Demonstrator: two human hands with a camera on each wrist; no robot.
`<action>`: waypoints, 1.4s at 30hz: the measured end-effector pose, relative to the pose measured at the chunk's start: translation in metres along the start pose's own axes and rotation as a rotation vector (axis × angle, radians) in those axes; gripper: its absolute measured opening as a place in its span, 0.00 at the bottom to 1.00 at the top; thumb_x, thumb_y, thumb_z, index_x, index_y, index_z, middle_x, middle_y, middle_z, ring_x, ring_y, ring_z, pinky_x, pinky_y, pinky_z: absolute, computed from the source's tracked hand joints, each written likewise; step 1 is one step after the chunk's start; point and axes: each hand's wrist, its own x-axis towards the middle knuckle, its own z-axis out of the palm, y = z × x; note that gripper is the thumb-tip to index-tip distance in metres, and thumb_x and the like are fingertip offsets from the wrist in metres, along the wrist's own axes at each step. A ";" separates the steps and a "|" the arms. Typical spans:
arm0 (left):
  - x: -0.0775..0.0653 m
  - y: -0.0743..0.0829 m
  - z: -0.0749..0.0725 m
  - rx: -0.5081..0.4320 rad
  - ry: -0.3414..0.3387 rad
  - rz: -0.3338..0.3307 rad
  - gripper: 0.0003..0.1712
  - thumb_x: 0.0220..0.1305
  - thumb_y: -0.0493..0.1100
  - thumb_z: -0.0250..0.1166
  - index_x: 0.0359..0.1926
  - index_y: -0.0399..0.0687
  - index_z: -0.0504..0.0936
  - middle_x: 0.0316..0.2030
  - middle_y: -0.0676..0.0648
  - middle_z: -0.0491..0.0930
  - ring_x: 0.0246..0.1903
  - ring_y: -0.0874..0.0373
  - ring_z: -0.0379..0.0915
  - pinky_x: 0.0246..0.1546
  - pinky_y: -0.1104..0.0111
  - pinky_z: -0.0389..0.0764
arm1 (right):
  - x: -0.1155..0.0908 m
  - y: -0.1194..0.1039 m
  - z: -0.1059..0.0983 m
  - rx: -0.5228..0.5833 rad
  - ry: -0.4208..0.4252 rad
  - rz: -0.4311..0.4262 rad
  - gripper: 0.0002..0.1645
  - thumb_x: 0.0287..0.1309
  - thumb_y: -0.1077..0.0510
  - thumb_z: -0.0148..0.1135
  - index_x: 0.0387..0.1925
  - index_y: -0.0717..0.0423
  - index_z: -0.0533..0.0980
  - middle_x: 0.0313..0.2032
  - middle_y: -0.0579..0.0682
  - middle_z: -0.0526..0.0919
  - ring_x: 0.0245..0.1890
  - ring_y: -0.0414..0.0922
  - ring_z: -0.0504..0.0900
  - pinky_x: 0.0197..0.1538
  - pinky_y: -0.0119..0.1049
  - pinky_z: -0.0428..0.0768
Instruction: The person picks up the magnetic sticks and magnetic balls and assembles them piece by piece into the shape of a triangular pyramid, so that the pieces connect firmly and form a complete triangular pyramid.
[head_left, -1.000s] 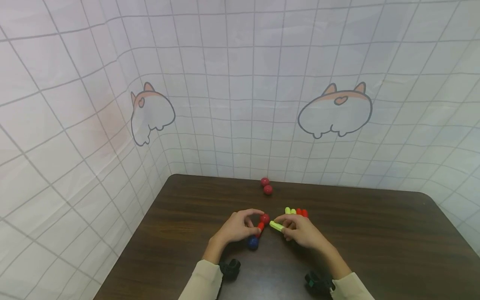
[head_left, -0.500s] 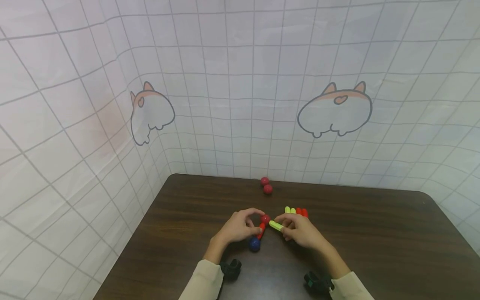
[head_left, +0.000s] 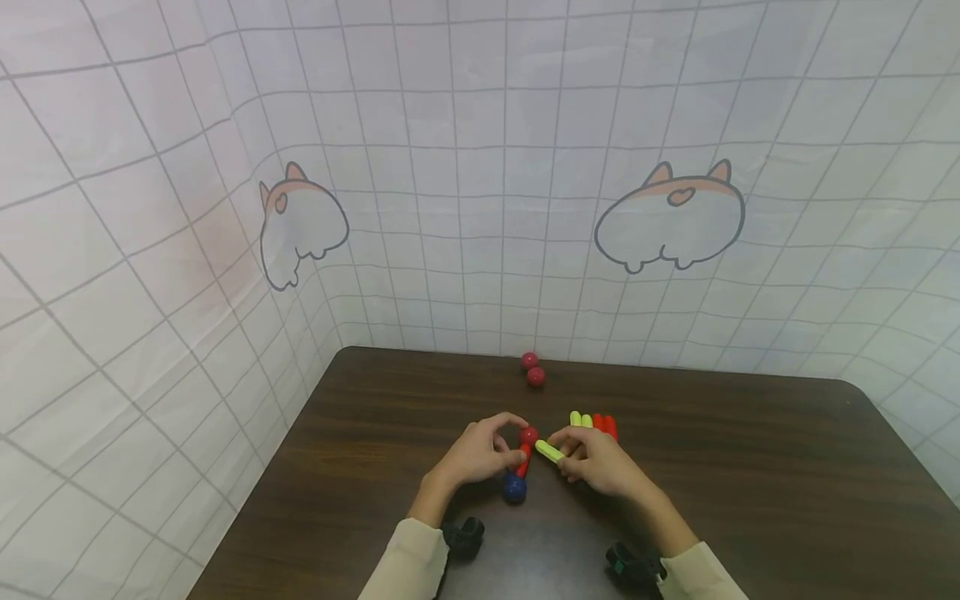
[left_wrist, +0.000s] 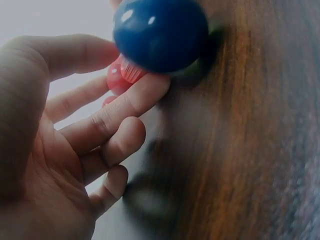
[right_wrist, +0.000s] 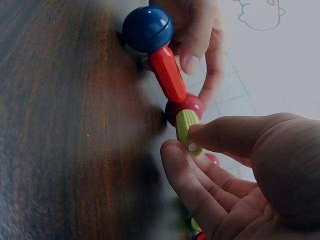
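Note:
My left hand (head_left: 472, 452) holds a ribbed red stick (right_wrist: 168, 75) between thumb and fingers. A glossy blue ball (head_left: 514, 487) sits on its near end. At its far end is a red ball (head_left: 528, 437), beside my left index fingertip. My right hand (head_left: 602, 461) pinches a yellow-green stick (head_left: 549, 452) between thumb and fingers, its free end pointing at the red ball. In the right wrist view that stick (right_wrist: 187, 121) overlaps the red ball, and whether they touch I cannot tell. A pale round spot marks its near end.
Two more red balls (head_left: 536, 377) lie near the back edge of the dark wooden table (head_left: 750, 467). Beyond my right hand, yellow-green sticks (head_left: 576, 418) and red sticks (head_left: 611, 427) lie side by side. A white grid-patterned curtain (head_left: 480, 208) hangs behind the table.
The blue ball end of the red stick has swung slightly to the right. My right hand's yellow-green stick has shifted slightly left, closer to the red ball.

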 end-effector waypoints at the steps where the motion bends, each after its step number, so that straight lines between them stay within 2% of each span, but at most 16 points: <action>1: 0.000 0.000 0.000 -0.006 0.003 0.001 0.21 0.66 0.48 0.69 0.59 0.60 0.78 0.22 0.54 0.84 0.18 0.62 0.71 0.20 0.69 0.71 | 0.000 0.000 0.000 -0.002 0.001 0.000 0.16 0.64 0.67 0.64 0.53 0.60 0.80 0.36 0.53 0.81 0.29 0.43 0.84 0.33 0.36 0.85; 8: 0.001 -0.001 -0.001 -0.021 0.027 0.004 0.09 0.73 0.46 0.64 0.52 0.56 0.81 0.27 0.49 0.86 0.21 0.61 0.71 0.24 0.70 0.71 | -0.001 -0.001 -0.001 -0.037 -0.017 -0.037 0.16 0.63 0.68 0.63 0.52 0.61 0.81 0.36 0.54 0.82 0.28 0.42 0.82 0.32 0.36 0.84; 16: 0.001 -0.001 -0.003 0.017 -0.010 0.020 0.16 0.74 0.50 0.63 0.58 0.56 0.84 0.29 0.47 0.83 0.24 0.63 0.70 0.26 0.71 0.68 | 0.000 -0.001 -0.002 -0.086 -0.024 -0.048 0.16 0.64 0.68 0.61 0.53 0.58 0.81 0.37 0.51 0.82 0.28 0.41 0.81 0.32 0.33 0.82; 34: 0.000 0.001 -0.002 -0.004 0.005 -0.008 0.12 0.72 0.50 0.65 0.53 0.58 0.85 0.28 0.49 0.84 0.26 0.61 0.75 0.27 0.71 0.70 | 0.000 -0.003 -0.002 -0.064 -0.028 -0.017 0.14 0.62 0.67 0.65 0.50 0.59 0.81 0.35 0.51 0.82 0.29 0.43 0.82 0.32 0.33 0.82; 42: 0.001 0.001 -0.001 -0.012 0.024 -0.010 0.11 0.70 0.49 0.67 0.51 0.57 0.86 0.27 0.48 0.84 0.24 0.62 0.74 0.25 0.70 0.69 | 0.000 -0.003 -0.002 -0.055 -0.046 -0.017 0.16 0.61 0.67 0.66 0.51 0.59 0.81 0.35 0.51 0.83 0.30 0.44 0.82 0.32 0.34 0.81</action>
